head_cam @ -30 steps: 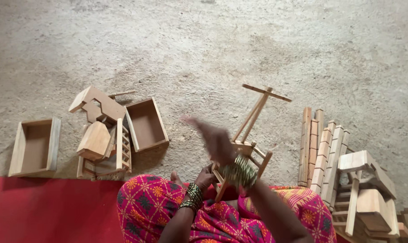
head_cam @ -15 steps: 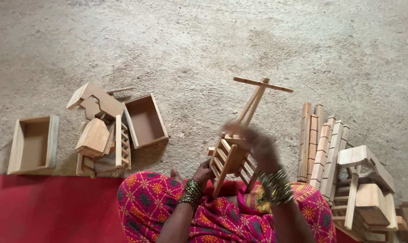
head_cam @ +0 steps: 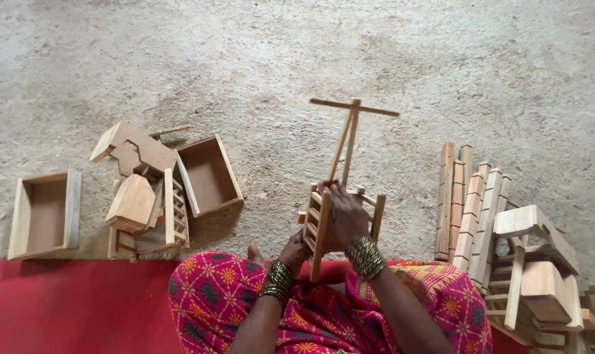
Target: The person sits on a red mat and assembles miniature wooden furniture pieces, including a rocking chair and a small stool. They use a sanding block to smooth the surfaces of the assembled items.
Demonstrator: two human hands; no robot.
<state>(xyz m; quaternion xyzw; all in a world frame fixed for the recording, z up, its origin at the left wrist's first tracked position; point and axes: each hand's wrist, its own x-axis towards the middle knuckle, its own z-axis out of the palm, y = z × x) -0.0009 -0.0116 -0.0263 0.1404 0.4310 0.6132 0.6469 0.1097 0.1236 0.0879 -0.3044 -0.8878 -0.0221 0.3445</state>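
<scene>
Sitting at the near edge of the floor point(head_cam: 297, 59), a person is holding a small wooden cart frame point(head_cam: 323, 219) upright over the lap, its long handle with a crossbar point(head_cam: 353, 108) pointing away toward the middle of the floor. The right hand point(head_cam: 346, 219) is lying over the slatted side of the frame, its fingers point(head_cam: 337, 196) curling around the upper rail. The left hand point(head_cam: 294, 249) is gripping the lower end of the frame from beneath, fingers wrapped on it, though how tightly cannot be told. Bangles are sitting on both wrists. A red mat point(head_cam: 68, 308) is running along the near edge. Toward the left edge, an open wooden box point(head_cam: 45, 213) is lying, and near it a heap of wooden parts point(head_cam: 143, 190) with a second open box point(head_cam: 209, 174) touching it. By the right edge, a row of slatted wooden panels point(head_cam: 471, 203) is lying beside stacked wooden pieces point(head_cam: 540, 262)
</scene>
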